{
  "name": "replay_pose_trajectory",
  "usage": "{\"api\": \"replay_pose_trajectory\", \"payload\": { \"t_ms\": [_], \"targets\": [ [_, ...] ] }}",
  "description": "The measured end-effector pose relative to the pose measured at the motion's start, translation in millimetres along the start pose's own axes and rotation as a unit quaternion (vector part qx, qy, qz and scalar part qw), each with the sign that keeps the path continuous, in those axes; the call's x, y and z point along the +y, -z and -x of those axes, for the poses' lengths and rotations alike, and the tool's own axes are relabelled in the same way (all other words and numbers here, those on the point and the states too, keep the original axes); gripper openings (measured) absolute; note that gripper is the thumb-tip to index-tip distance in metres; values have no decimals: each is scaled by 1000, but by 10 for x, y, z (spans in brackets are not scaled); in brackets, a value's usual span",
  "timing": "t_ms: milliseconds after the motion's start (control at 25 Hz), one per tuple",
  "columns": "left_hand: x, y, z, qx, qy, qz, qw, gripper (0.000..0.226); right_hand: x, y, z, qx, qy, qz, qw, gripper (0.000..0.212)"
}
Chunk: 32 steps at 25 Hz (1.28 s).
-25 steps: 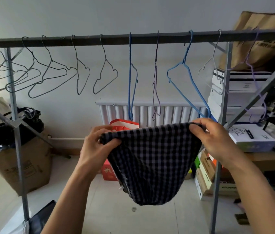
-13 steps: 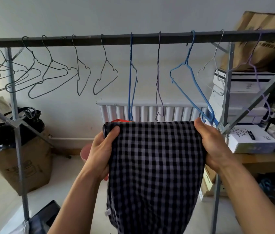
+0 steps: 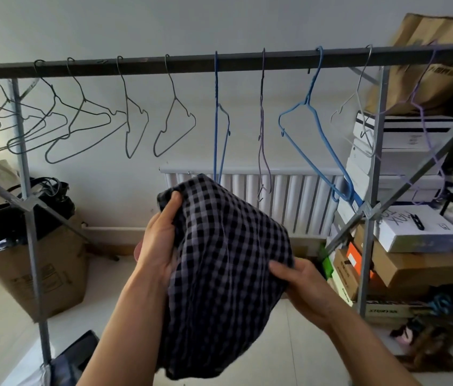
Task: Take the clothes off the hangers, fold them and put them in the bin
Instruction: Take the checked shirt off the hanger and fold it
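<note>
A black-and-grey checked garment (image 3: 219, 268) hangs doubled over in front of me, below the rail. My left hand (image 3: 158, 240) grips its upper left edge, thumb on the front of the cloth. My right hand (image 3: 300, 285) holds the lower right side, fingers curled into the fabric. Behind it, several bare wire hangers, among them a blue hanger (image 3: 314, 140), hang on the dark rail (image 3: 219, 61). No bin is plainly in view.
The rack's grey uprights (image 3: 30, 218) and diagonal braces stand left and right. A cardboard box (image 3: 41, 277) with dark bags sits at left. Stacked shoe boxes (image 3: 403, 232) fill the shelves at right. A white radiator (image 3: 297, 201) lines the back wall. A dark object (image 3: 75, 355) lies on the floor.
The garment was spread wide between both hands; now my right hand has dropped down and inward, bringing the right side over so the cloth is bunched narrower.
</note>
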State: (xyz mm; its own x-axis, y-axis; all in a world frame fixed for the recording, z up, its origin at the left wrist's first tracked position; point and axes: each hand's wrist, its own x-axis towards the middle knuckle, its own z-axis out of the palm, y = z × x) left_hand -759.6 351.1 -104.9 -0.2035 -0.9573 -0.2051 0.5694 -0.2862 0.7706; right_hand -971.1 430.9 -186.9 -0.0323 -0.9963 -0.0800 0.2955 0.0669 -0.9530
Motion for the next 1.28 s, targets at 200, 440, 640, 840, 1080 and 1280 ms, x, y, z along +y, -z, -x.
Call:
{"api": "replay_pose_trajectory", "payload": {
  "t_ms": [200, 440, 640, 840, 1080, 1280],
  "targets": [
    [-32, 274, -129, 4, 64, 44, 997, 53, -512, 33, 48, 54, 18, -84, 995, 37],
    [-409, 413, -117, -146, 63, 161, 974, 93, -915, -133, 77, 76, 59, -40, 994, 30],
    [-584, 513, -5, -271, 90, 90, 954, 109, -904, -113, 59, 111, 54, -35, 992, 31],
    [-479, 331, 82, -106, 7, -64, 992, 33, -806, 17, 17, 159, 49, 23, 986, 23],
    [-522, 163, 147, 59, -173, -169, 968, 12, -593, 60, -110, 309, 80, 162, 934, 24],
    [-533, 35, 154, 138, -253, -150, 946, 54, -585, 137, -53, 169, 36, 49, 984, 89]
  ]
}}
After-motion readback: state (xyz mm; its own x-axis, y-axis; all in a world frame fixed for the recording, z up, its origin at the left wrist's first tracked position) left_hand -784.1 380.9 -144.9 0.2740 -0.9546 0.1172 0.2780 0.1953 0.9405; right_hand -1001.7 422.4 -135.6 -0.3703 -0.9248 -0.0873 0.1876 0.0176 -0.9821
